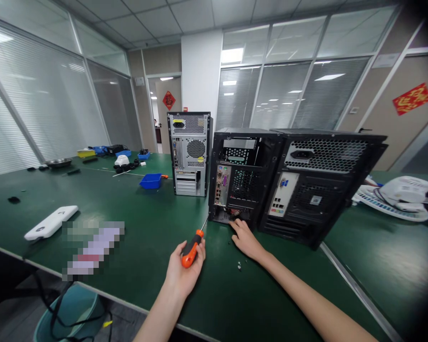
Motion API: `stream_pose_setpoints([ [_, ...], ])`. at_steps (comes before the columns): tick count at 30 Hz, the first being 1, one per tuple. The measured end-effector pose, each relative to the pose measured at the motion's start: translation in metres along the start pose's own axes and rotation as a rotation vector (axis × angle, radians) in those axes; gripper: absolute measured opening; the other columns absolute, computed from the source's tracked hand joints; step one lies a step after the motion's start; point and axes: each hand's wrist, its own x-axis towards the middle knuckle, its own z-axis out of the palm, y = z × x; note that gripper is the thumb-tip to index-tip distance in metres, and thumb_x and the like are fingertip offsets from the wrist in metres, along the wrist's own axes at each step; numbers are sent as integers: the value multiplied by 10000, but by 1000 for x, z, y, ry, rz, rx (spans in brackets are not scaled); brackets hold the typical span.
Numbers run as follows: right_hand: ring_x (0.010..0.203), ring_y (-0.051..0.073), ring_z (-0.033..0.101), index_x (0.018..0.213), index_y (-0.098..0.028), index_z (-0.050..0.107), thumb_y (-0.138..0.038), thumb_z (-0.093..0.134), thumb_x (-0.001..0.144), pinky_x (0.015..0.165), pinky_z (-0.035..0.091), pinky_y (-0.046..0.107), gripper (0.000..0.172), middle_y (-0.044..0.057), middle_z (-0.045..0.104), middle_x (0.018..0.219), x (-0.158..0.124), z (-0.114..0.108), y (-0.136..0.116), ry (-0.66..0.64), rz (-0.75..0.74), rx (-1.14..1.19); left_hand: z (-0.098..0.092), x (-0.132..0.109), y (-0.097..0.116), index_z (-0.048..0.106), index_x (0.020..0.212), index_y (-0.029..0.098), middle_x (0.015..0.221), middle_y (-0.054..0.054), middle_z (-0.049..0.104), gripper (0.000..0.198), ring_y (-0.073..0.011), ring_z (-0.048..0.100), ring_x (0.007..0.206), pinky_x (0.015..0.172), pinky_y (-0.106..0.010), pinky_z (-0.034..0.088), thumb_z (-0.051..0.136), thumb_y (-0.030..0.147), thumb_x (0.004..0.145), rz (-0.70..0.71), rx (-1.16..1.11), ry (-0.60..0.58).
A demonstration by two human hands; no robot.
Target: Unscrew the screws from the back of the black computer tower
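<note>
My left hand (186, 266) is wrapped round an orange and black screwdriver (191, 251), its tip pointing at the lower left corner of an open black computer case (247, 190). My right hand (245, 239) reaches to the bottom rear edge of that case, its fingertips at the opening there; whether they hold anything is hidden. Ports and a metal plate show on the case's rear. A second black case (316, 190) leans against its right side. To the left stands a silver-backed computer tower (189, 154). Small white bits (239, 266) lie below my right hand.
On the green table (139, 256) are a blue tray (151, 181), a white device (52, 222) and a blurred patch. Farther back sit blue and yellow trays with cables. A white fan (403, 192) lies at the right. A teal bin (71, 311) stands below the front edge.
</note>
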Motion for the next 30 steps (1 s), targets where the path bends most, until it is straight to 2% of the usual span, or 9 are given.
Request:
stream_pose_setpoints([
  [2, 1003, 232, 435, 1209, -122, 530, -70, 398, 741, 972, 361, 355, 489, 108, 494, 1058, 0, -1, -1, -4, 3, -2, -4, 0, -1, 449, 1202, 33, 1000, -173, 567, 384, -130, 597, 736, 519, -164, 556, 403, 256, 893, -78, -44, -37],
  [4, 1010, 233, 431, 1210, -108, 525, -73, 395, 743, 977, 357, 352, 487, 114, 494, 1067, 0, -1, -2, -8, 6, -4, -8, 0, -1, 450, 1196, 51, 986, -158, 587, 380, -77, 577, 625, 459, -113, 517, 387, 295, 911, -163, -103, -87],
  [7, 1008, 235, 431, 1203, -113, 527, -77, 397, 745, 976, 358, 357, 478, 114, 496, 1072, 0, -2, -2, -14, 9, -7, -12, 2, 0, 476, 1122, 70, 795, -63, 596, 337, 18, 406, 374, 353, -50, 413, 382, 332, 933, -241, -165, -138],
  [9, 1003, 236, 432, 1196, -120, 531, -78, 397, 745, 974, 358, 364, 473, 112, 497, 1068, 0, -2, -2, -18, 10, -11, -12, 3, 1, 487, 1059, 80, 697, -9, 557, 323, 39, 313, 309, 318, -38, 365, 375, 358, 941, -239, -154, -145],
  [13, 995, 235, 428, 1190, -103, 533, -79, 391, 743, 973, 355, 359, 469, 114, 494, 1056, 0, -3, -3, -27, 5, -18, -6, 1, 2, 447, 826, 114, 544, 58, 432, 350, 42, 299, 283, 306, -23, 317, 347, 429, 943, -239, -75, -122],
  [16, 996, 233, 427, 1188, -115, 533, -74, 392, 737, 971, 353, 357, 473, 110, 492, 1060, 0, -4, -3, -30, 5, -23, 1, -1, 1, 383, 719, 149, 461, 96, 316, 379, 38, 280, 259, 286, -22, 264, 291, 432, 955, -210, 87, -79],
  [19, 993, 235, 428, 1185, -116, 535, -72, 391, 737, 962, 358, 362, 472, 114, 493, 1062, 0, -5, -4, -34, 5, -27, 4, -1, 2, 375, 684, 150, 435, 102, 281, 411, 36, 269, 253, 278, -34, 237, 261, 432, 959, -162, 253, -34],
  [23, 995, 242, 425, 1189, -88, 531, -77, 387, 744, 963, 357, 369, 469, 128, 495, 1072, 0, -6, -5, -38, 3, -28, 4, 1, 2, 400, 666, 143, 408, 116, 208, 429, 19, 238, 243, 261, -67, 216, 284, 441, 952, -156, 337, 0],
  [30, 999, 242, 426, 1204, -88, 524, -69, 388, 746, 965, 360, 365, 477, 130, 501, 1077, 0, -6, -5, -36, 0, -28, 6, 1, 2, 427, 660, 140, 415, 102, 239, 419, 14, 184, 259, 258, -90, 156, 311, 424, 945, -120, 466, 22],
])
